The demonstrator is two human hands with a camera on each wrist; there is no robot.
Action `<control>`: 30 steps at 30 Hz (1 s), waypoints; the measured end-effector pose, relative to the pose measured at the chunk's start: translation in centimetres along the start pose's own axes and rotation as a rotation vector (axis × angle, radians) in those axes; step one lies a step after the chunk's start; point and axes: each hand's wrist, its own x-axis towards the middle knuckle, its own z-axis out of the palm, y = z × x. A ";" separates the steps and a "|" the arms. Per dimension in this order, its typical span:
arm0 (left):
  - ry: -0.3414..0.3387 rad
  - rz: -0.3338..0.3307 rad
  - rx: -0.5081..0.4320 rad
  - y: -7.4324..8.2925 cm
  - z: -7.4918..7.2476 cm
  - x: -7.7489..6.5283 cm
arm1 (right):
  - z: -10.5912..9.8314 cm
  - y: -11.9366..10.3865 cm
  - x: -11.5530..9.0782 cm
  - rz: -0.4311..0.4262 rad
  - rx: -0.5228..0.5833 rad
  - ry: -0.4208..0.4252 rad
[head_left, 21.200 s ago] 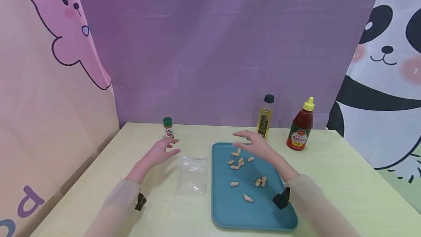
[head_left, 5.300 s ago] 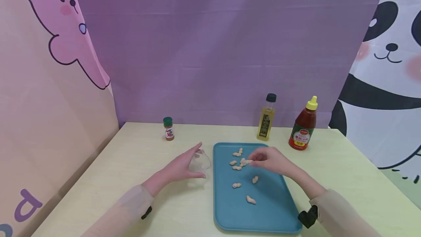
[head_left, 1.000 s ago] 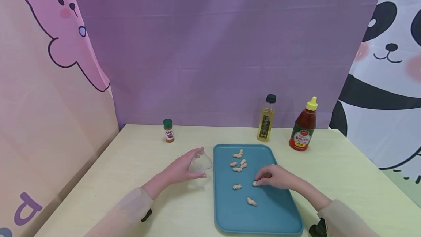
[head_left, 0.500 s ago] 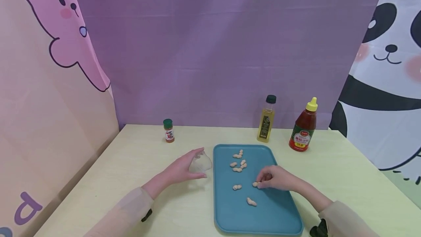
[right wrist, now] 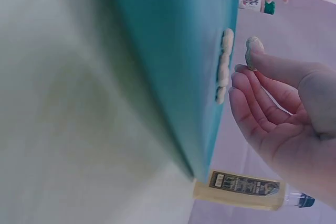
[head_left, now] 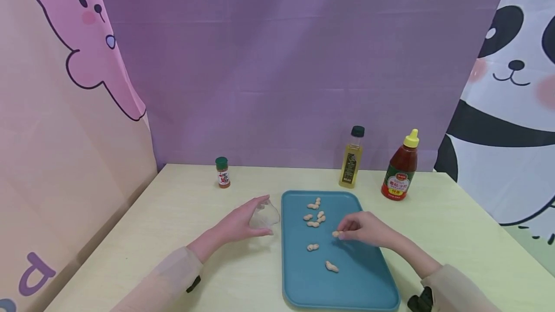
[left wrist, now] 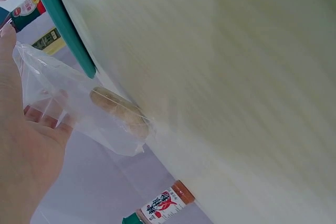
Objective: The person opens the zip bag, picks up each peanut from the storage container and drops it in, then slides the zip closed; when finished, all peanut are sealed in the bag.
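My left hand holds a clear plastic bag just left of the tray, with thumb and fingers spread apart at its mouth. Inside the bag, a peanut shows through the film in the left wrist view. My right hand pinches another peanut between thumb and fingertips, slightly above the blue tray. In the right wrist view this peanut is apart from the tray surface. Several unshelled peanuts lie on the tray, among them one near the front and one at mid-left.
A small green-capped seasoning jar stands at the back left. Behind the tray stand an oil bottle and, farther right, a ketchup bottle with a yellow cap. A purple cloth hangs behind the table.
The bag, flat on the table at first, is now in my left hand. The peanut pinched earlier has left the tray. In the last half second my right hand has lifted another peanut.
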 end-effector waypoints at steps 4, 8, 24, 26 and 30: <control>0.000 -0.004 0.001 0.1 0.0 0.0 | -0.3 -0.7 0.5 -0.018 -0.012 0.051; 0.004 0.001 0.005 0.1 -0.1 0.0 | -0.3 -1.3 1.2 -0.027 -0.031 0.088; 0.004 -0.001 0.001 0.1 0.1 0.0 | 1.9 -5.5 4.7 -0.097 -0.011 0.146; 0.005 -0.004 0.000 0.1 0.1 0.0 | 2.3 -6.1 5.2 -0.097 0.017 0.137; 0.001 -0.009 -0.003 0.0 0.1 0.0 | 3.3 -7.1 6.3 -0.135 0.029 0.138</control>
